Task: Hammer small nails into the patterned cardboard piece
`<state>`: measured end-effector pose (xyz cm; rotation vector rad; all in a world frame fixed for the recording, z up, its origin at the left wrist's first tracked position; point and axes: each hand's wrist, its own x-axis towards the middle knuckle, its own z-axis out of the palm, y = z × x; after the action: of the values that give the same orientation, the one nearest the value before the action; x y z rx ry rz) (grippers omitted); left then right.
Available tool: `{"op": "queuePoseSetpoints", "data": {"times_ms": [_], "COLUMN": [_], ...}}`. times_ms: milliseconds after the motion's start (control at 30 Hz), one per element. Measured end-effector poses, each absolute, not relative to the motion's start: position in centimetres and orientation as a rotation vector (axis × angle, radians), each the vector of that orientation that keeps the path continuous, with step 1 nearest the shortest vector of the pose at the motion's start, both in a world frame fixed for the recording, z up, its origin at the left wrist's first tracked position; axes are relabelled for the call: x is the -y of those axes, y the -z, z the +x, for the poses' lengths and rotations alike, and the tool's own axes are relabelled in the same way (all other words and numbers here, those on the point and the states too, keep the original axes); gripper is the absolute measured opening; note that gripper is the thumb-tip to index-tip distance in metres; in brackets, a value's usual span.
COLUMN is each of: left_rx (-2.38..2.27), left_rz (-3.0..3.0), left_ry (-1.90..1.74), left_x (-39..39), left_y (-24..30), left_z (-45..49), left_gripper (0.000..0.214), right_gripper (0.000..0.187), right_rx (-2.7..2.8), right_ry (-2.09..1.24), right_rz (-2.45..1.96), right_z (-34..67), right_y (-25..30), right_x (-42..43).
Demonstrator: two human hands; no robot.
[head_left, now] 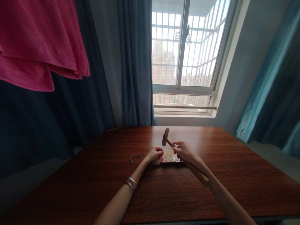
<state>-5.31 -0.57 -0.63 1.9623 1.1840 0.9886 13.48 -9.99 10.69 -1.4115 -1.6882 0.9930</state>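
My right hand [184,151] is closed around the wooden handle of a hammer [165,137]. Its metal head hangs a short way above my left hand [155,153], and the handle's end runs back under my right forearm. The fingers of my left hand are pinched on a thin nail [162,148] standing about upright at the left part of a small flat block [167,156]. Patterned patches in pink, speckled beige and white cover the block, which lies on the table; my hands hide parts of both its ends. Several loose nails [134,157] lie left of my left hand.
The brown wooden table [150,193] reaches back toward a barred window [182,56]. Blue curtains [136,62] hang beside the window, and a pink cloth [42,43] hangs at upper left. A bracelet [131,183] circles my left wrist.
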Motion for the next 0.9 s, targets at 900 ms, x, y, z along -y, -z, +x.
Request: {"op": "queuePoseSetpoints", "data": {"times_ms": [900], "left_rx": [-1.202], "left_rz": [2.070], "left_ry": [-1.006], "left_x": [0.5], "left_y": [0.7], "left_z": [-5.5], "left_gripper": [0.017], "right_gripper": [0.044], "right_rx": [1.641], "right_ry": [-0.892], "right_rz": [-1.398], "right_z": [12.8], "right_y": [-9.0], "right_x": [10.1]}}
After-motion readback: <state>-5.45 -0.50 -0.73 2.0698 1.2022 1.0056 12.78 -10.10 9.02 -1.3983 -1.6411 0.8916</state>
